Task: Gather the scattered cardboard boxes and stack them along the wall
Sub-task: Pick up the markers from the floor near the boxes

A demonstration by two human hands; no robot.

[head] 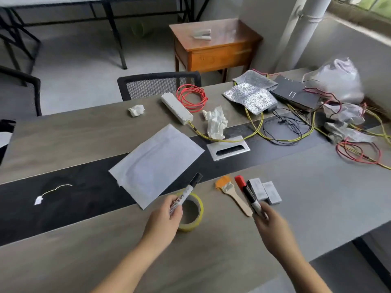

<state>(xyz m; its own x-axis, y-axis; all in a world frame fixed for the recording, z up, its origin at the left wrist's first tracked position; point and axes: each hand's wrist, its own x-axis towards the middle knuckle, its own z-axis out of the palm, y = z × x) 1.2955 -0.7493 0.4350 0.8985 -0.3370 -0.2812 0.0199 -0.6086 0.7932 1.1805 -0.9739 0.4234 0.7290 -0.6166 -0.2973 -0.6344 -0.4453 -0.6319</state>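
My left hand [164,218] grips a black-capped marker [187,190] over a roll of yellow tape [197,212] lying on the grey table [88,259]. My right hand [273,227] pinches the lower end of a red-capped marker [246,192], which lies beside a small orange-bristled brush [231,192]. Two small grey boxes [265,191] lie side by side just right of the red marker. No cardboard boxes show in the head view.
A white envelope [156,166] lies mid-table over the dark strip. Crumpled tissues [215,122], a white power strip [176,111], red wire coils [192,98], foil pads [250,98], cables and plastic bags [336,81] crowd the far right. A mesh chair [158,84] and wooden side table [215,45] stand beyond.
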